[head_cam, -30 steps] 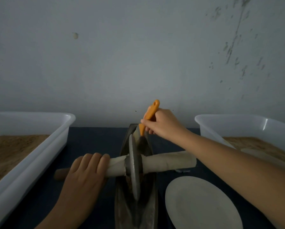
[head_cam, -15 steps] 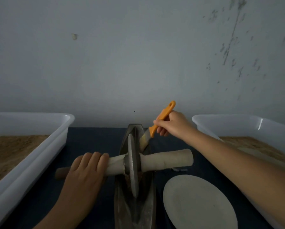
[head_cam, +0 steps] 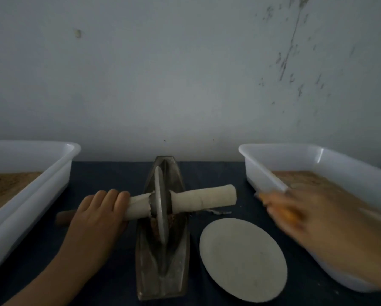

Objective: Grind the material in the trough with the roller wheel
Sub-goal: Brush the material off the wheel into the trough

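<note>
Roller wheel [head_cam: 161, 208] upright in trough [head_cam: 163, 277]; left hand [head_cam: 99, 215] curled round its handle [head_cam: 138, 205]; right hand [head_cam: 295, 215] blurred, grip unclear.

Pretty dim shot overall, flat greyish light with no hard shadows or glare, and the dark table [head_cam: 110, 257] swallows most detail. The right hand [head_cam: 295, 215] is smeared with motion blur (everything else is reasonably sharp), and the wide lens bows the tub [head_cam: 280, 151] rims near the edges.
</note>
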Available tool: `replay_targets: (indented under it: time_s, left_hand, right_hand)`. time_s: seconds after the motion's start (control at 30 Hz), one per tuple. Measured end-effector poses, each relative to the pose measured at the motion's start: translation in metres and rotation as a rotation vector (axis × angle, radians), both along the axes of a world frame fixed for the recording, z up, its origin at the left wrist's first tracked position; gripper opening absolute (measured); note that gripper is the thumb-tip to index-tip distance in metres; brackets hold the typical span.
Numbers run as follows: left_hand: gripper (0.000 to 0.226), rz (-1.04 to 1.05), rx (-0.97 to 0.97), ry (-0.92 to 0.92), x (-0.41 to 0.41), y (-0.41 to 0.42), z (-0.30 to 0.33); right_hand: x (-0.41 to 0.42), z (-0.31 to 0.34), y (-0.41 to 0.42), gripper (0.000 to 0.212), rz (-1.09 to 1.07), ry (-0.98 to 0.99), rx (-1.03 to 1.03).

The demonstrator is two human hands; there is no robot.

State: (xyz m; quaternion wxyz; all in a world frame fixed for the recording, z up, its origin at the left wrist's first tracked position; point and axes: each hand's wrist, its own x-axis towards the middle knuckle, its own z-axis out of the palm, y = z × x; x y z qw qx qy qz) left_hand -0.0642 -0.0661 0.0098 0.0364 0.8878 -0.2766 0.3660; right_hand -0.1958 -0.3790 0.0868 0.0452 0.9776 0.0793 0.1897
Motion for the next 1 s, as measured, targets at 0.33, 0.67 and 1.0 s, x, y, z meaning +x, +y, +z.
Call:
replay_targets:
  time_s: [0.33,0.67,1.0]
  left_hand:
    - [0.052,0.018,0.01,0.005,0.001,0.0,0.0]
    - [0.053,0.019,0.014,0.019,0.001,0.001,-0.001]
    - [0.058,-0.01,0.023,0.006,0.0,0.0,0.002]
  right_hand:
    - [-0.031,-0.074,0.03,0.025,0.302,0.066,-0.322]
    - [-0.03,-0.059,0.029,0.037,0.191,0.187,-0.225]
    - [0.017,-0.038,0.042,0.092,0.105,-0.132,-0.027]
